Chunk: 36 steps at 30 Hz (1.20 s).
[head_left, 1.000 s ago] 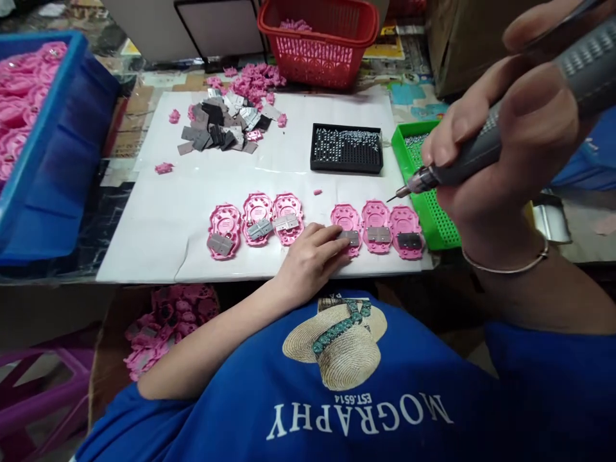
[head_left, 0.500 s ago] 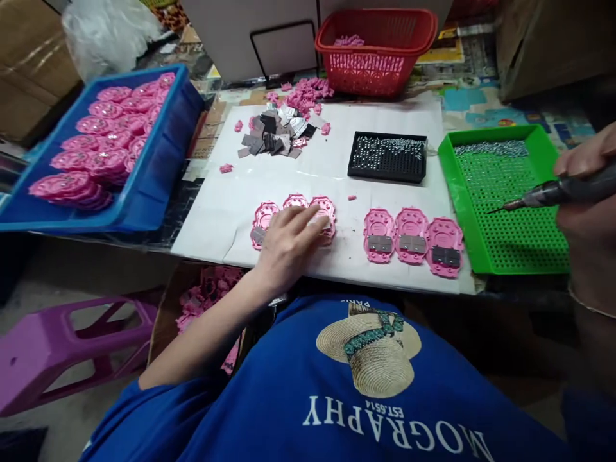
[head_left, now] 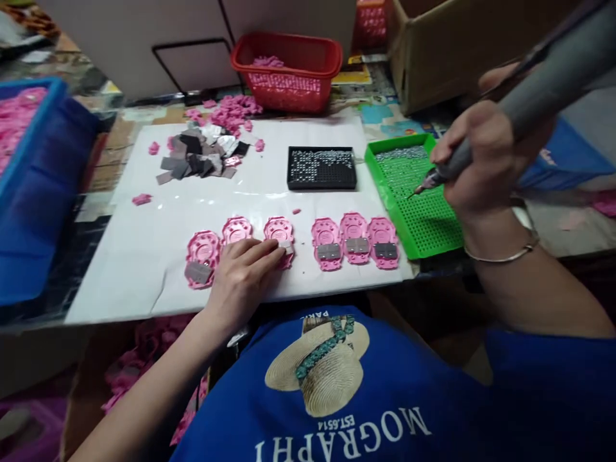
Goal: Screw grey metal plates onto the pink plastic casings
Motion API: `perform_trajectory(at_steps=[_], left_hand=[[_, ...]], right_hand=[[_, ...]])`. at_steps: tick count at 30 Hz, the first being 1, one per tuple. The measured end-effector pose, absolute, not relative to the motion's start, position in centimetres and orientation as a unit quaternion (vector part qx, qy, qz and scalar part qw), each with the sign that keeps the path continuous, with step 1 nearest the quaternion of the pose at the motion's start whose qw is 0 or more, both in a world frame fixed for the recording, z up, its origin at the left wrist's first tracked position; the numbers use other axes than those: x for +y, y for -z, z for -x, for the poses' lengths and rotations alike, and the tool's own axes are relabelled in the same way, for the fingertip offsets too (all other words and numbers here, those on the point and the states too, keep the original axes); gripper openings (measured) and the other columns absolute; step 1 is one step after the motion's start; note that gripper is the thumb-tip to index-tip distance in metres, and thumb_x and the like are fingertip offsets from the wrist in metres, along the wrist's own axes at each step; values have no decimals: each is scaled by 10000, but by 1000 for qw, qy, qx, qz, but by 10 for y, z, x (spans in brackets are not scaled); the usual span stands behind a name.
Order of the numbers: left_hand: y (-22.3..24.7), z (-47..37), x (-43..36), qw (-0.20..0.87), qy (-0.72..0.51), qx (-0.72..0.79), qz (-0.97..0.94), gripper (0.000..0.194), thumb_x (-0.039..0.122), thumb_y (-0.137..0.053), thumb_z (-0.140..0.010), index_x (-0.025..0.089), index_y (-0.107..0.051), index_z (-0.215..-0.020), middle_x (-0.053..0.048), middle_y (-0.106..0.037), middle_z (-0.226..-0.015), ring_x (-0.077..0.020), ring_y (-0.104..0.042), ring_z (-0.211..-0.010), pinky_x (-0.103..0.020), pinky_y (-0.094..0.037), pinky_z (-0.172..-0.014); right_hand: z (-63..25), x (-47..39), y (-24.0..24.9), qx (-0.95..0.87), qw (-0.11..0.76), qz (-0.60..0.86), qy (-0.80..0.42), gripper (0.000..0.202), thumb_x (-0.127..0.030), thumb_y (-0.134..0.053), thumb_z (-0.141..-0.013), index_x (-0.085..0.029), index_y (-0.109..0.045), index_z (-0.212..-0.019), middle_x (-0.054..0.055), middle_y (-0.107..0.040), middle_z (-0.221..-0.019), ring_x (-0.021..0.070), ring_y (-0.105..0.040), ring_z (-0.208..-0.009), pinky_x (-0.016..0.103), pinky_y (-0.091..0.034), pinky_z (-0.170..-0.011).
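My left hand (head_left: pixel 244 273) lies with fingers extended over the near row of pink plastic pieces, its fingertips on the light plate of one pink piece (head_left: pixel 278 230). Two more pink pieces, one bearing a grey plate (head_left: pixel 199 273), are at its left, the middle one partly under the hand. My right hand (head_left: pixel 486 147) is wrapped round a grey electric screwdriver (head_left: pixel 534 80), whose thin tip points down over the green perforated tray (head_left: pixel 428 224) of screws. Between the hands stand three pink pieces (head_left: pixel 355 237) with dark or grey plates across their lower halves.
A black screw tray (head_left: pixel 321 168) sits mid-table. Behind are a red basket (head_left: pixel 289 64), small pink parts (head_left: pixel 233 114) and a pile of grey plates (head_left: pixel 197 154). A blue crate (head_left: pixel 43 237) stands at left, a cardboard box (head_left: pixel 433 51) at back right.
The view has shifted right. My right hand and the screwdriver have come further into view, the tip still over the green tray. My left hand remains at the left group of pink pieces.
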<state>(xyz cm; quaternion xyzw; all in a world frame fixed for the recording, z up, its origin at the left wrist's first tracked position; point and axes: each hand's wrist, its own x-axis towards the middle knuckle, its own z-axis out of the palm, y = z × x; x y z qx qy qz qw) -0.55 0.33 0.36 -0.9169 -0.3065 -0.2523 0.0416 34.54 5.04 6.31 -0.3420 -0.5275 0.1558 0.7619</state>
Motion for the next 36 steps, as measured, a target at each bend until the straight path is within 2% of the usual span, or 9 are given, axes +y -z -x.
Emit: perform_trajectory(at_steps=[3,6,12,17,20,29,32,36], left_hand=[[0,-2,3,12,272,-296,916,182,181,-556,-958,159,-703,-1063,-96,-739,-1067,-214,-632,-903,-351,-544,-785],[0,-11,-1,-6,279,-288,916,180,171,-563,-954,159,-704,-1066,-97,-738,-1070,-210,-639,-912,-342,-569,-773],[-1,-22,-4,-19,286,-280,916,174,145,-584,-935,122,-709,-1054,-120,-736,-1058,-214,-639,-904,-340,-581,-760],[-1,-21,-4,-25,284,-276,918,177,136,-603,-922,101,-709,-1059,-134,-734,-1058,-217,-633,-908,-336,-581,-765],[-2,-21,-4,-28,284,-278,917,174,134,-601,-923,105,-711,-1055,-132,-735,-1062,-212,-636,-903,-336,-584,-765],[1,-19,-2,-45,300,-279,911,166,164,-608,-926,158,-711,-1056,-112,-742,-1061,-214,-661,-895,-349,-596,-738],[1,-19,-2,-57,304,-285,907,166,172,-600,-932,170,-710,-1056,-104,-745,-1054,-208,-661,-890,-349,-597,-742],[0,-19,-3,-75,316,-287,901,159,173,-595,-936,169,-712,-1044,-98,-745,-1046,-192,-651,-896,-330,-583,-757]], right_hand=[[-349,58,-61,-532,763,349,-114,393,-505,-833,-674,-253,-650,-914,-86,-472,-525,81,-430,-346,250,-306,-300],[-351,60,-57,-523,752,385,-109,461,-568,-830,-647,-259,-618,-916,-94,-497,-549,78,-435,-348,262,-325,-311],[-349,64,-44,-525,737,409,-121,463,-641,-776,-684,-316,-556,-930,-87,-482,-549,85,-374,-364,293,-305,-342],[-352,66,-36,-539,695,458,-126,447,-662,-711,-736,-345,-511,-981,-63,-518,-632,113,-431,-418,327,-332,-403],[-352,65,-36,-535,698,459,-125,435,-658,-702,-744,-344,-505,-971,-59,-493,-611,129,-441,-420,342,-322,-414],[-350,67,-33,-520,686,497,-108,510,-774,-630,-685,-367,-460,-941,-92,-464,-553,111,-366,-408,335,-321,-411],[-347,67,-34,-505,696,496,-117,561,-808,-663,-621,-350,-488,-893,-102,-417,-503,108,-375,-387,323,-299,-383],[-343,63,-41,-496,727,455,-136,535,-722,-776,-569,-320,-558,-847,-92,-437,-536,95,-393,-382,321,-271,-372]])
